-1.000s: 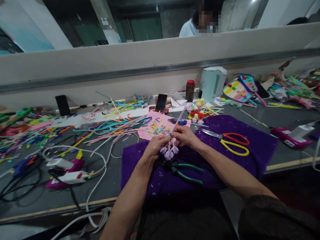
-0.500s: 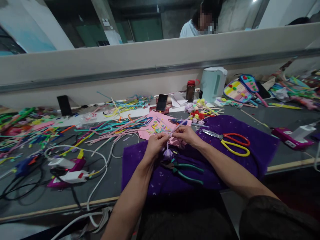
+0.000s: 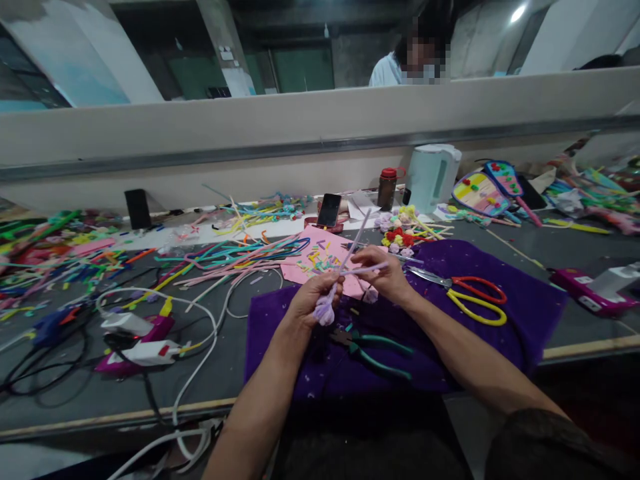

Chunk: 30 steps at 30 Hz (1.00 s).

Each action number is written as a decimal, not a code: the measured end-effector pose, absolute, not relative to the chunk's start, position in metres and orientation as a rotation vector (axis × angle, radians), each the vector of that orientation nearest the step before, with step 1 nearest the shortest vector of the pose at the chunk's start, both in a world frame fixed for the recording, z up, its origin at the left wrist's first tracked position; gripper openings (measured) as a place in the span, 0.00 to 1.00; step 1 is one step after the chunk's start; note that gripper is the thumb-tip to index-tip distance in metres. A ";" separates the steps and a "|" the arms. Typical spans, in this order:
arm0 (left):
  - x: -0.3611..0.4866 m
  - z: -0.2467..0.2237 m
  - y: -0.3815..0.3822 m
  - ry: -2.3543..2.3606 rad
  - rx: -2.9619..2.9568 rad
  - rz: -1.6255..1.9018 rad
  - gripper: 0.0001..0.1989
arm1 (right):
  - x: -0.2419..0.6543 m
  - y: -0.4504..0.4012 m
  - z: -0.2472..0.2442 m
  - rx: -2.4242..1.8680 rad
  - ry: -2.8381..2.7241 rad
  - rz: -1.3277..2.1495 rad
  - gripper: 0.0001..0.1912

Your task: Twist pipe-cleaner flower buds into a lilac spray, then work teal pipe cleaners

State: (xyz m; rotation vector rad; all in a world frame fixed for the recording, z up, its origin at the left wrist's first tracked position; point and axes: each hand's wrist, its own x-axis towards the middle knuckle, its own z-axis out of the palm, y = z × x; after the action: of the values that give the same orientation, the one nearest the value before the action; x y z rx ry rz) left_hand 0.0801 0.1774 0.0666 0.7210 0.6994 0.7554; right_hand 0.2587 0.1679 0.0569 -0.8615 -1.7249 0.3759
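The left hand (image 3: 306, 300) pinches a lilac flower (image 3: 324, 313), bloom below the grip, strands (image 3: 359, 232) crossing above, while the right hand (image 3: 384, 270) curls alongside, its hold unclear; stem-twisting seems in hand, calling for a steady pinch.

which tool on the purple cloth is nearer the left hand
The green-handled pliers, just below and right of the left hand. The scissors, one handle red, one yellow, lie farther right.

A pale kettle (image 3: 423, 180) stands beside a red-capped bottle (image 3: 387, 193) right of center, below a person (image 3: 384, 72) in a light top beyond a partition (image 3: 225, 127); at lower left, white plugs (image 3: 154, 353) crowd a magenta power strip (image 3: 161, 327).
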 end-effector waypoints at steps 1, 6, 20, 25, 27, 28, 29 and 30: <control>0.081 0.066 0.176 0.701 0.743 0.728 0.05 | 0.256 0.165 0.059 -0.800 -1.746 0.400 0.10; 0.081 0.063 0.174 0.671 0.818 0.636 0.05 | 0.258 0.159 0.061 -0.773 -1.941 0.179 0.13; 0.078 0.061 0.176 0.753 1.045 0.622 0.10 | 0.256 0.155 0.066 -0.819 -1.926 0.129 0.06; 0.080 0.064 0.168 0.820 1.209 0.788 0.12 | 0.253 0.155 0.067 -0.875 -1.904 0.214 0.04; 0.082 0.067 0.164 0.865 1.350 0.890 0.12 | 0.252 0.156 0.068 -0.910 -1.894 0.261 0.03; 0.082 0.068 0.162 0.904 1.442 0.942 0.11 | 0.252 0.156 0.067 -0.936 -1.889 0.285 0.03; 0.083 0.069 0.160 0.951 1.542 0.989 0.10 | 0.252 0.157 0.067 -0.966 -1.885 0.308 0.03; 0.084 0.070 0.158 1.003 1.645 1.032 0.09 | 0.251 0.157 0.066 -0.996 -1.879 0.327 0.04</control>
State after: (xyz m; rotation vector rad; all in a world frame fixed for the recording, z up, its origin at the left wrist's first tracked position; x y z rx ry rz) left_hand 0.0840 0.1579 0.0705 1.6448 1.0028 1.0322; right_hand 0.2512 0.1573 0.0660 -0.9964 -1.8793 0.3273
